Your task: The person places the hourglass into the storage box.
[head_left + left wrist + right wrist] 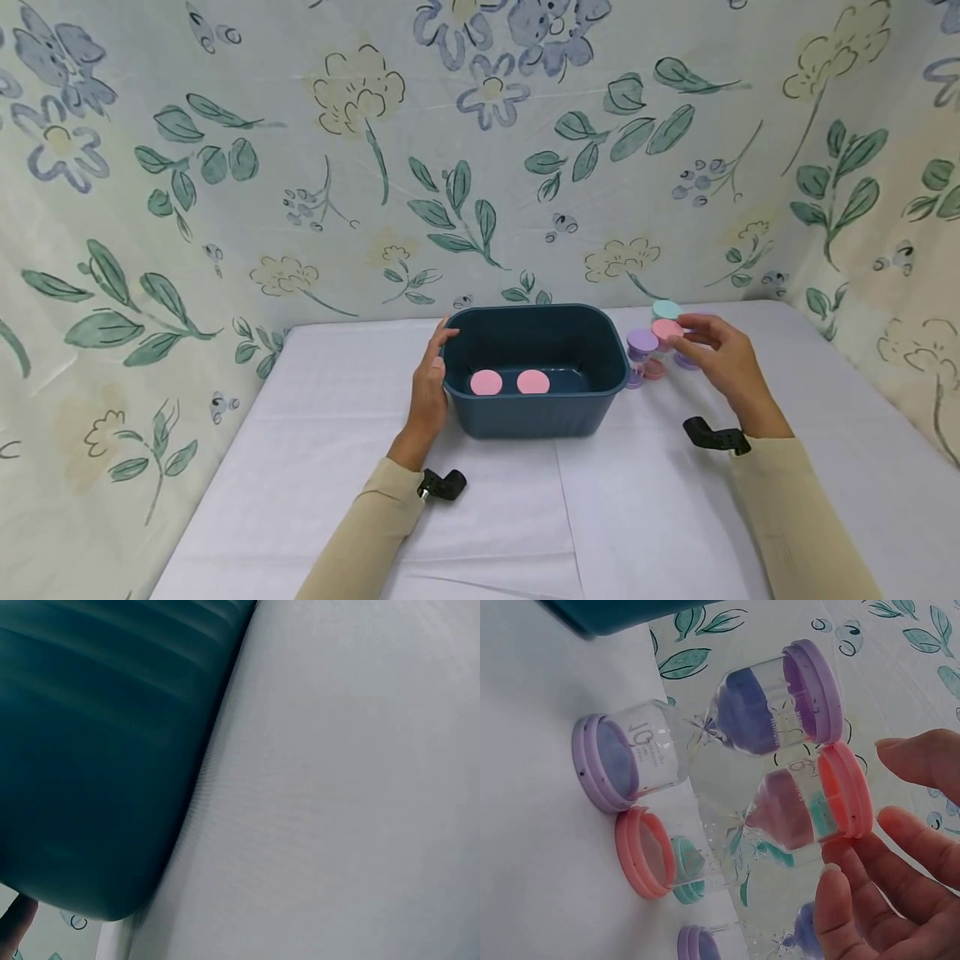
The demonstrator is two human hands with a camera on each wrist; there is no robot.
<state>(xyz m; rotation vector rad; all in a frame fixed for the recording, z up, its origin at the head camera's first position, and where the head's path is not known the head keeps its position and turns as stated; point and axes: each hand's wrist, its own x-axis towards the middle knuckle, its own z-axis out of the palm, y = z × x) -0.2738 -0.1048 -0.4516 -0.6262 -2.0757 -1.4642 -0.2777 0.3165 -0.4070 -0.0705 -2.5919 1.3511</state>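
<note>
Over by the dark teal bin (532, 417), a clear hourglass (784, 810) with pink caps and sand stands on the tabletop (637, 508), the right hand (723, 357) curving loosely spread fingers about its top, thumb apart; the left hand (429, 392) touches the bin, fingers extended

**Site: cloth-screened tabletop booth, wider room undetermined**

Floral hanging (525, 250), blue and yellow blooms with green leaves on a pale ground, spans the back and continues along both sides: a three-sided enclosure. Within it, a table (322, 417) under a white covering with visible fold lines. Black left wrist camera (444, 485) and right wrist camera (716, 437) worn at the cuffs; consistent with a staged recording station. Right wrist view: same leaf print beyond the table edge. Home, studio or lab: cannot tell.
</note>
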